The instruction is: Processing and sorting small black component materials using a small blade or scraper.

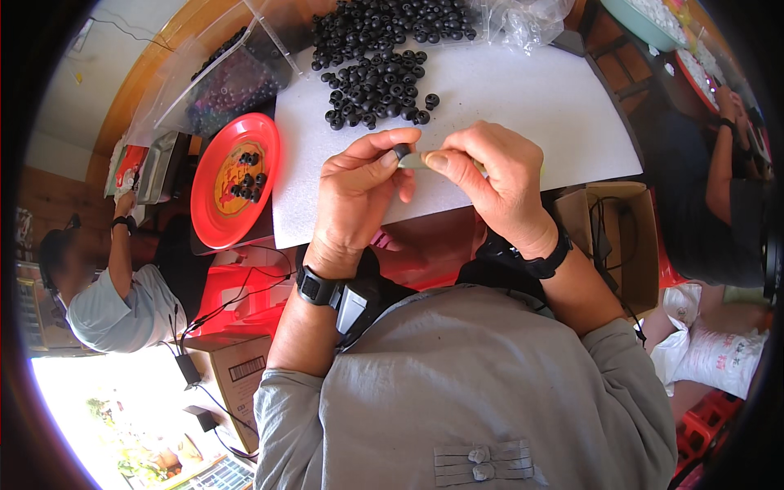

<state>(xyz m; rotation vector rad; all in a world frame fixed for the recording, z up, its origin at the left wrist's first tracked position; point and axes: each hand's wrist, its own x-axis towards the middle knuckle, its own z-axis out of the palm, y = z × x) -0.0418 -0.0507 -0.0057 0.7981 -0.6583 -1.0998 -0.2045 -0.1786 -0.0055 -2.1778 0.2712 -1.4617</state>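
– Doing what with the left hand (355, 181)?
– Pinching a small black piece (401, 152) between thumb and index finger, to the right of the red plate (220, 234), with the remaining fingers loosely curled.
– And with the right hand (500, 167)?
– Gripping a thin pale tool (416, 161), farther right of the plate, with the thumb pressed along it and the knuckles uppermost. Pointing the tip at the black piece, too close to tell whether touching.
– Held how, at the wrists?
– Bent inward toward each other at the near side of the tabletop (563, 135), with black bands (318, 287) on both.
– Seeing what else there?
– A heap of black beads (380, 90), beyond the plate and to its right, plus a few more inside the plate. Also a clear bin (237, 91) just beyond it.
– And about the room?
– Noticing a person in a pale shirt (122, 306) left of the plate, a person in dark clothing (690, 196) well to its right, and, between plate and latter, a cardboard box (641, 273) with black cable.
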